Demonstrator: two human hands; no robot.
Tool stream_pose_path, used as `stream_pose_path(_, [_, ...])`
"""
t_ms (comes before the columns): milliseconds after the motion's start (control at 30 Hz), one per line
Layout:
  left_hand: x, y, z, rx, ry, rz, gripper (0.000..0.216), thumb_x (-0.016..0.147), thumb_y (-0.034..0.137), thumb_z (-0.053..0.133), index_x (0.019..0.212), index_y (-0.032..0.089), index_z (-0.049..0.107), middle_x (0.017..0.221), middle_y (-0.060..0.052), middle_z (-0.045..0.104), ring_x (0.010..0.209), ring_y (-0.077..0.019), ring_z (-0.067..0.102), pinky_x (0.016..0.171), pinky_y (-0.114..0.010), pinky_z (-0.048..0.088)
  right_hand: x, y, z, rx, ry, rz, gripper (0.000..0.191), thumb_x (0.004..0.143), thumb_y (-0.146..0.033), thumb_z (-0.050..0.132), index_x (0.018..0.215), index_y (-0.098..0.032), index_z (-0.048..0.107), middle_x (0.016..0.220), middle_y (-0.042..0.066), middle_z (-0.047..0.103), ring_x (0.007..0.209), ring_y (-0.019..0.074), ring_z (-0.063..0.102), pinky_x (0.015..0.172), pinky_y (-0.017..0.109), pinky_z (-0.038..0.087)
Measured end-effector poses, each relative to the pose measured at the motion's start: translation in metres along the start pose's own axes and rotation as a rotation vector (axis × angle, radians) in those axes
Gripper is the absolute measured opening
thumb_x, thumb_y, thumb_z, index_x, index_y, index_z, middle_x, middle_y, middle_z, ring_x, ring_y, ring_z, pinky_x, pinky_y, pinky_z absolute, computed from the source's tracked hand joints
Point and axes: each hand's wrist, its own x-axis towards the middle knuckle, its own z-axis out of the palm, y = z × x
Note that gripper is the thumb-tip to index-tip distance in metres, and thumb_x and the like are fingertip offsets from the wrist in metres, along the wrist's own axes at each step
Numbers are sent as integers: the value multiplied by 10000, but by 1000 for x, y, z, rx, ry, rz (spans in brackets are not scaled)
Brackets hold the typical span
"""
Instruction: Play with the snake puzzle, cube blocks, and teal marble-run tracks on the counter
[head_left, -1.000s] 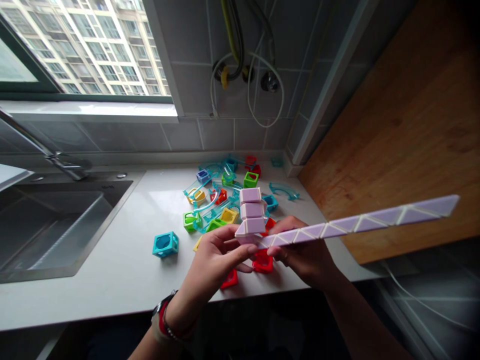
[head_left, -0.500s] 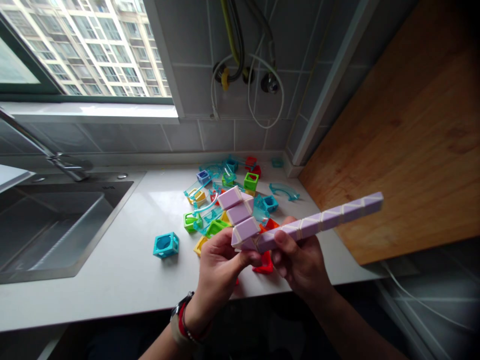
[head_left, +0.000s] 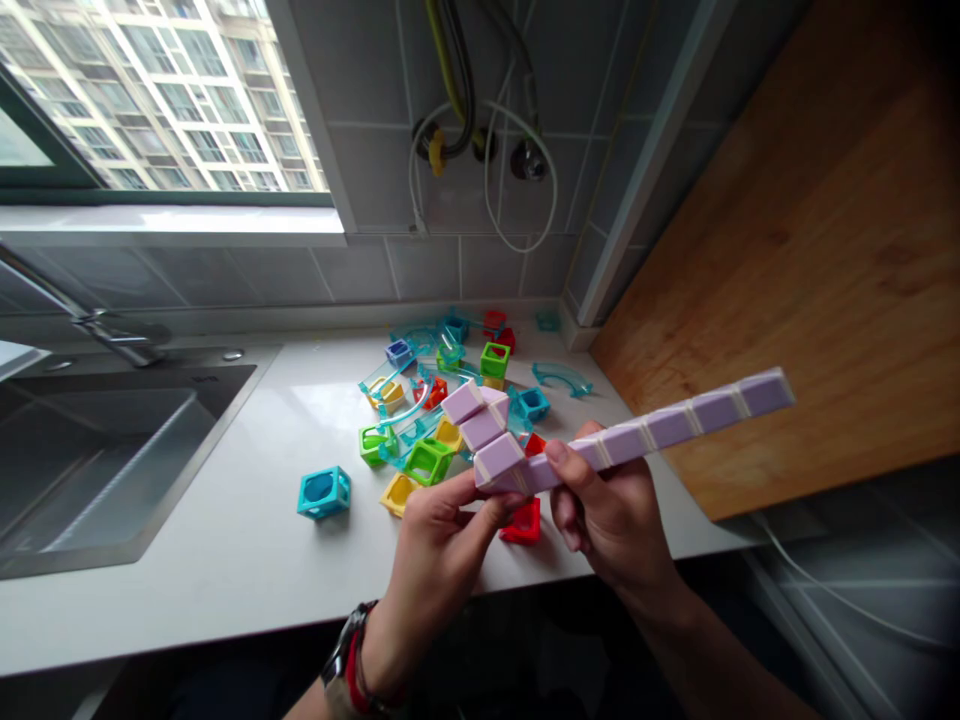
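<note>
A pale purple twist snake puzzle (head_left: 667, 425) with white seams is held up over the counter. Its right part runs out as a long straight bar, tilted up to the right, while the left end is folded into a zigzag of blocks. My left hand (head_left: 439, 545) pinches the lower corner of the folded end between thumb and fingers. Around the straight bar, close to the fold, my right hand (head_left: 615, 520) is closed with its thumb on top. Below the puzzle lies a red cube frame (head_left: 523, 522), partly covered by my left fingers.
Colourful cube frames, among them a green one (head_left: 428, 461), and clear blue track pieces (head_left: 562, 378) lie scattered on the white counter (head_left: 247, 570). A turquoise cube (head_left: 324, 492) sits apart on the left, near the sink (head_left: 135, 470). A wooden panel (head_left: 787, 270) rises on the right.
The straight bar has swung slightly, its far end now further right and a little higher. The view has shifted a little, and both hands keep their hold on the puzzle.
</note>
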Motion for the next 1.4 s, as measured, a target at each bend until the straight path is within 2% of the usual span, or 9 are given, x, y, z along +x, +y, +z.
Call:
stream_pose_path(167, [2, -3, -3, 155, -56, 69, 186, 873, 248, 767, 1036, 179, 824, 818, -37, 770, 741, -194, 700, 678, -243, 598, 5, -7, -7, -68, -34, 89, 440, 854, -467, 795, 684, -205, 485, 400, -72, 516, 254, 66, 423, 242, 135, 241])
stream_pose_path(400, [6, -2, -1, -137, -133, -110, 309, 869, 326, 782, 1105, 128, 773, 912, -109, 799, 798, -245, 760, 732, -337, 656, 9, -5, -7, -116, -116, 112, 479, 858, -527, 767, 616, -171, 557, 419, -26, 554, 281, 82, 475, 255, 152, 298])
stream_pose_path(600, [7, -3, 1, -167, -73, -89, 317, 854, 360, 799, 1065, 124, 781, 1001, -134, 800, 897, -278, 772, 766, -358, 672, 13, 0, -13, -114, -185, 77, 450, 860, -492, 781, 628, -139, 624, 469, 4, 602, 326, 92, 522, 290, 166, 364])
stream_pose_path(733, [10, 2, 0, -272, -123, -163, 362, 886, 412, 763, 1090, 113, 767, 969, -145, 805, 864, -277, 785, 729, -361, 680, 17, 1, -18, -63, -233, 42, 308, 874, -431, 788, 961, -151, 694, 530, -23, 645, 359, 104, 560, 321, 164, 398])
stream_pose_path(800, [11, 4, -1, -305, -147, -211, 356, 912, 415, 735, 1073, 99, 766, 947, -154, 806, 830, -258, 789, 696, -323, 676, 20, 1, -21, -45, -306, 20, 418, 861, -396, 809, 1184, -186, 648, 594, -30, 683, 398, 119, 597, 355, 182, 445])
stream_pose_path(900, [10, 4, -1, -333, -155, -235, 335, 918, 403, 732, 1022, 87, 771, 951, -166, 805, 816, -249, 790, 669, -291, 668, 23, 3, -25, -74, -398, -18, 387, 825, -383, 841, 1101, -175, 667, 611, -16, 695, 439, 141, 626, 406, 226, 502])
stream_pose_path(1200, [1, -12, 11, -153, 121, 5, 224, 889, 357, 760, 959, 145, 777, 852, -61, 790, 718, -230, 765, 671, -344, 679, -6, 10, 11, -211, -7, -162, 349, 831, -402, 828, 883, -234, 526, 560, -81, 605, 385, 96, 537, 376, 198, 450])
stream_pose_path(1300, [0, -16, 13, -50, 183, 56, 184, 905, 332, 741, 972, 166, 783, 890, -47, 790, 727, -220, 755, 667, -326, 672, -12, 15, 16, -232, 56, -206, 327, 875, -403, 786, 873, -244, 500, 535, -90, 564, 387, 92, 518, 398, 197, 454])
stream_pose_path(1400, [4, -12, 10, -116, 151, 12, 236, 900, 343, 750, 1046, 160, 778, 995, -73, 798, 824, -243, 765, 702, -338, 677, -8, 12, 8, -310, 14, -248, 276, 877, -383, 786, 1004, -243, 585, 759, -15, 688, 525, 118, 612, 502, 226, 529])
